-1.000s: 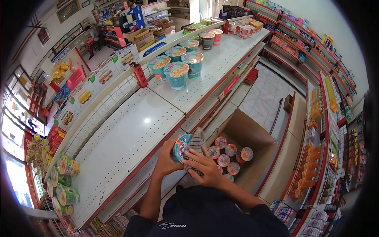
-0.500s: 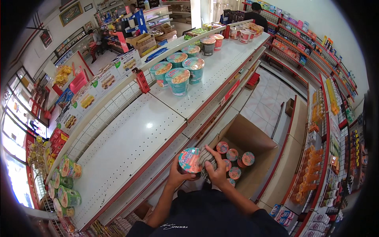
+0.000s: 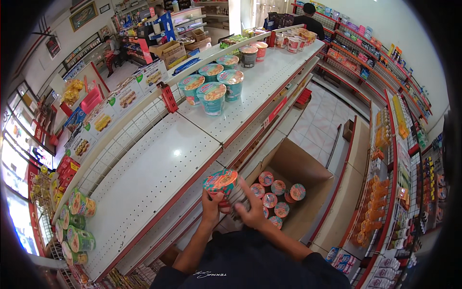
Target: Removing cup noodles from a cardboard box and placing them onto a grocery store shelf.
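Note:
My left hand (image 3: 210, 210) is closed round an instant noodle cup (image 3: 220, 181) with an orange and teal lid, tilted in front of the shelf edge. My right hand (image 3: 253, 213) presses a greyish striped cloth (image 3: 236, 196) against the cup's side; motion blurs the cloth somewhat. To the right, an open cardboard box (image 3: 308, 169) holds several upright noodle cups (image 3: 270, 200) with similar lids. On the white perforated top shelf (image 3: 159, 161), several teal noodle cups (image 3: 211, 98) stand grouped beyond a red divider (image 3: 167, 98).
Green noodle cups (image 3: 81, 238) stand at the shelf's near left end. Farther along are a dark cup (image 3: 248, 56) and red-and-white cups (image 3: 292, 44). A stocked rack (image 3: 380, 192) lines the right side. A person in black (image 3: 309, 21) is at the far end.
The cup has moved slightly left and up and turned in my left hand, its lid tilting more. My right hand has shifted left with the cloth, which now lies against the cup's side.

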{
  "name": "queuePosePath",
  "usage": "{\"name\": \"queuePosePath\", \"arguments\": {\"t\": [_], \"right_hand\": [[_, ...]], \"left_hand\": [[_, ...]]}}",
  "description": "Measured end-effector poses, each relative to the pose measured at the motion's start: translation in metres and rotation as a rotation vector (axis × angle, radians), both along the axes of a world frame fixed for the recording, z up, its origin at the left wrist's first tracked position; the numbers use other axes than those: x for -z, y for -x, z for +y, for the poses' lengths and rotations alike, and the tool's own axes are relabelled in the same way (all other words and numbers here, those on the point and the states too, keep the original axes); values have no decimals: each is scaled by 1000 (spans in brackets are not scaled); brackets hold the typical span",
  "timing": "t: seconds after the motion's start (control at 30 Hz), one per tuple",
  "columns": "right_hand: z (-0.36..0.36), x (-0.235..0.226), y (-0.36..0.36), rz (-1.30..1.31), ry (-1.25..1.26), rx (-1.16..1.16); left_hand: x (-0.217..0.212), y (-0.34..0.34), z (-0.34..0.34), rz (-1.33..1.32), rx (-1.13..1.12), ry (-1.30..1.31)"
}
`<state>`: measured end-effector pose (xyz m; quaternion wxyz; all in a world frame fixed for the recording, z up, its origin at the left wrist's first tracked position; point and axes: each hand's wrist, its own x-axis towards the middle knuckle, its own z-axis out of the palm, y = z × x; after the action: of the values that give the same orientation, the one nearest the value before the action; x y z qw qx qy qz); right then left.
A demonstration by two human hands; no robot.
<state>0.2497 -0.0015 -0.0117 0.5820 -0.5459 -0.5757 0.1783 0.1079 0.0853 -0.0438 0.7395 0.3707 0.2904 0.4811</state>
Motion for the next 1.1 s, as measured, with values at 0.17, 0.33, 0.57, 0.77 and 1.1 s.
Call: {"name": "queuePosePath", "arguments": {"t": [0.17, 0.33, 0.57, 0.77, 1.1], "right_hand": [[6, -22, -1, 423, 294, -22], [0, -20, 18, -336, 22, -43], [-1, -2, -1, 528, 265, -151], [-13, -21, 18, 73, 280, 57], [-41, -13, 18, 8, 123, 70]], "left_hand": [[-9, -10, -8, -86, 5, 10], [8, -6, -8, -169, -46, 123], [5, 6, -17, -117, 41, 69], [18, -6, -11, -51, 16, 101], [3, 3, -19, -104, 218, 3]]}}
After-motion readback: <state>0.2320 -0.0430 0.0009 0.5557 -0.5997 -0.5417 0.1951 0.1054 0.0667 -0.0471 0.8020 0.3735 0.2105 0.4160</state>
